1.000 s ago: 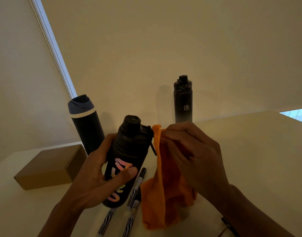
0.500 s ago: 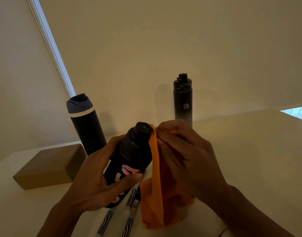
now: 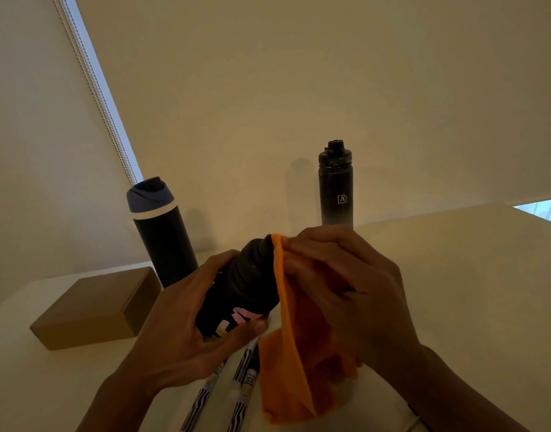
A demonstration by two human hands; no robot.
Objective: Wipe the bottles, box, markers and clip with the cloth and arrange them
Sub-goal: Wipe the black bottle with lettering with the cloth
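My left hand (image 3: pixel 187 332) grips a black bottle with a pink design (image 3: pixel 246 285), tilted with its cap toward the far right. My right hand (image 3: pixel 346 291) holds an orange cloth (image 3: pixel 299 369) pressed against the bottle's cap and shoulder; the rest of the cloth hangs down. Two markers with striped barrels (image 3: pixel 243 378) lie on the white table (image 3: pixel 455 275) under the bottle. A dark bottle with a blue lid (image 3: pixel 162 232) stands at the back left. A black bottle with a screw cap (image 3: pixel 336 188) stands at the back. A brown cardboard box (image 3: pixel 96 307) lies at the left.
A wall rises right behind the table. A window blind edge with a bead chain (image 3: pixel 93 82) runs down at the left. A strip of window (image 3: pixel 542 210) shows at the far right.
The held bottle has tipped further over, its cap swinging toward the right hand. The right hand has brought the cloth onto the cap and shoulder.
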